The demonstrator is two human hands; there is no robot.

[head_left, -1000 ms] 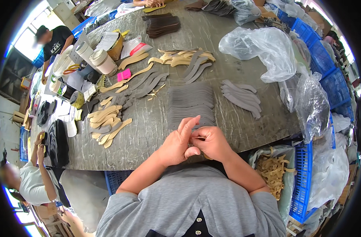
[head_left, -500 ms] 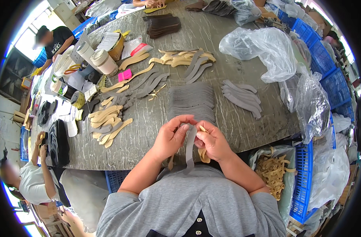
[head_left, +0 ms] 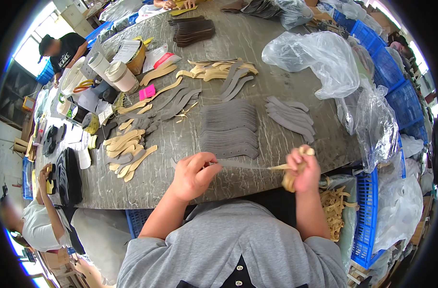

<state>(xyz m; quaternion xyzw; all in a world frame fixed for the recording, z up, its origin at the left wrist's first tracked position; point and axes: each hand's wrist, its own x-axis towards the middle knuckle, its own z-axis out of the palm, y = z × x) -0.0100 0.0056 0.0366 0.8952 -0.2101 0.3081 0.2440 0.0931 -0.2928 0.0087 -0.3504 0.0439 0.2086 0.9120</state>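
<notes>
My left hand (head_left: 196, 175) is closed, pinching one end of a thin grey strip (head_left: 243, 165) just in front of the table edge. The strip stretches nearly edge-on toward my right hand (head_left: 303, 170), which is closed on a tan peel-off backing strip (head_left: 279, 167). That backing is crumpled in the fingers and still meets the grey strip's far end; the right hand is slightly blurred. Beyond the hands lies a neat overlapping row of grey curved pieces (head_left: 229, 127). Several loose grey pieces (head_left: 290, 119) lie right of it.
Tan-backed curved pieces (head_left: 128, 146) are heaped at left, with more (head_left: 219, 70) farther back. Clear plastic bags (head_left: 319, 60) cover the right side. Below them, a lined blue crate (head_left: 365, 216) holds tan scraps (head_left: 335, 211). Cups (head_left: 122, 76) and a pink block (head_left: 147, 91) stand left. Other people work around the table.
My hands have moved apart, the right going out to the right with the tan backing. The grey strip has swung from hanging down to lying level between them.
</notes>
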